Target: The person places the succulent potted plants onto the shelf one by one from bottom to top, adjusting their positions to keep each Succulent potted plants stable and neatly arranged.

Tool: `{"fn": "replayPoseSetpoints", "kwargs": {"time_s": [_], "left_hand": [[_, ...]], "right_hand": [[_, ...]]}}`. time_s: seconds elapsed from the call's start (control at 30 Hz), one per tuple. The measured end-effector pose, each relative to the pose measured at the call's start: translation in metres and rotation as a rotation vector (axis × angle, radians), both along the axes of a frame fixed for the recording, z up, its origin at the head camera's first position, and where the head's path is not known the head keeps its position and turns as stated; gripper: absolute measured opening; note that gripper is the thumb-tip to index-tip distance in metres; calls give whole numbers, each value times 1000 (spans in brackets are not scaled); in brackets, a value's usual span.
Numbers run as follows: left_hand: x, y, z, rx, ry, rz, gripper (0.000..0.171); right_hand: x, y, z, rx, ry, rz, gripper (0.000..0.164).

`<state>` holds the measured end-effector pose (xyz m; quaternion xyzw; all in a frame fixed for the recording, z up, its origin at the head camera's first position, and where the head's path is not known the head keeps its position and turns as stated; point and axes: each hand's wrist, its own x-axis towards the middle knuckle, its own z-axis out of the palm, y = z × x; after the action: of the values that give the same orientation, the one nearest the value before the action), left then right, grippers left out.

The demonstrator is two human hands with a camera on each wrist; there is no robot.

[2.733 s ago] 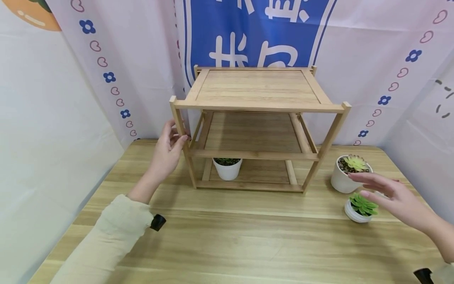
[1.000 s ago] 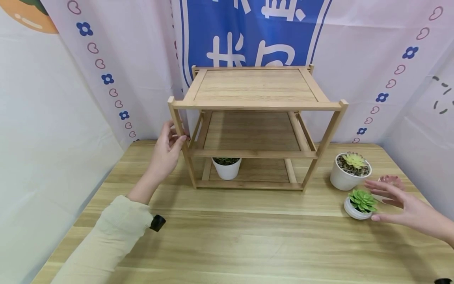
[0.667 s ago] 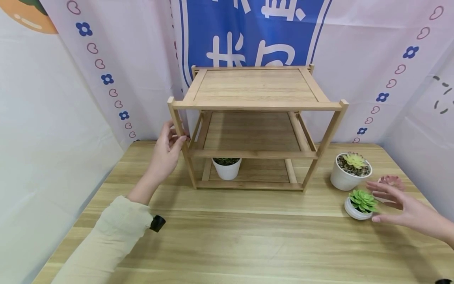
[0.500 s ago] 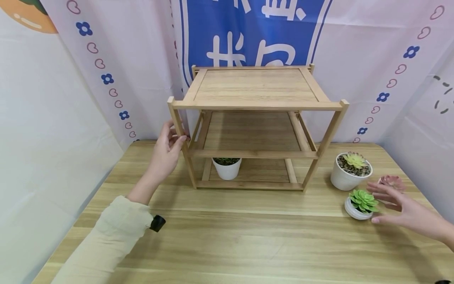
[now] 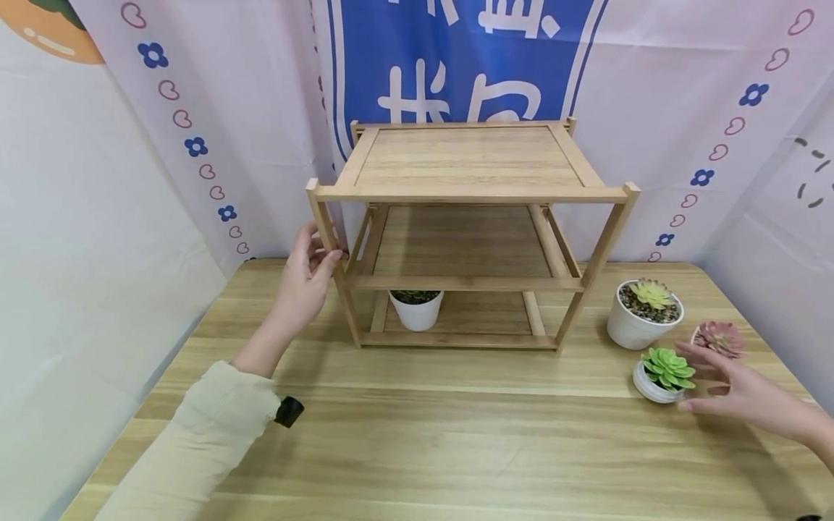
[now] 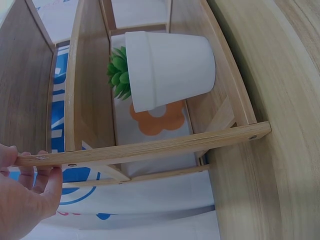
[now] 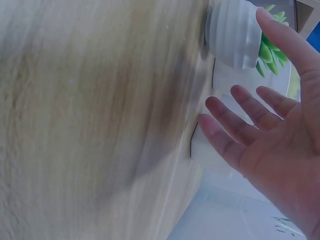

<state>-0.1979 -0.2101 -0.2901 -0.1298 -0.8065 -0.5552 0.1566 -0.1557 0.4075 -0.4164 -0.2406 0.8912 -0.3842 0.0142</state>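
Observation:
My left hand [image 5: 306, 278] holds the front left post of a three-tier wooden shelf [image 5: 472, 155], thumb in front and fingers behind it, as the left wrist view also shows. My right hand [image 5: 743, 394] is beside a small green succulent in a ribbed white pot [image 5: 658, 387], thumb and fingers spread apart. In the right wrist view that ribbed pot [image 7: 235, 35] sits near the thumb tip, and nothing is in the palm. A pink succulent [image 5: 719, 339] stands just behind the right hand, its pot mostly hidden.
A taller white pot with a yellow-green succulent [image 5: 641, 318] stands behind the green one. Another white potted plant [image 5: 417, 311] is on the shelf's bottom tier, left side. Printed curtains [image 5: 280, 108] hang behind the wooden table [image 5: 456, 434].
My right hand has come down from above the succulents to beside the green one, then shifted slightly lower, uncovering more of the pink succulent. The left hand has stayed on the shelf post.

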Motion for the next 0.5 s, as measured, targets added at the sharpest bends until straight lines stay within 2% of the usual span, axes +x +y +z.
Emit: {"fn": "replayPoseSetpoints", "kwargs": {"time_s": [0.13,0.27,0.37,0.5], "left_hand": [[0,0,0,0,4,0,44],[-1,-1,-1,-15,11,-2,44],[-1,-1,-1,-11,11,-3,44],[0,0,-1,5,-1,-3,44]], "right_hand": [[2,0,1,78,-59,-47,94],[3,1,0,67,-83,-53,95],[3,2,1,76,-96,-55,87],[3,0,4,159,-133,-92,80]]}}
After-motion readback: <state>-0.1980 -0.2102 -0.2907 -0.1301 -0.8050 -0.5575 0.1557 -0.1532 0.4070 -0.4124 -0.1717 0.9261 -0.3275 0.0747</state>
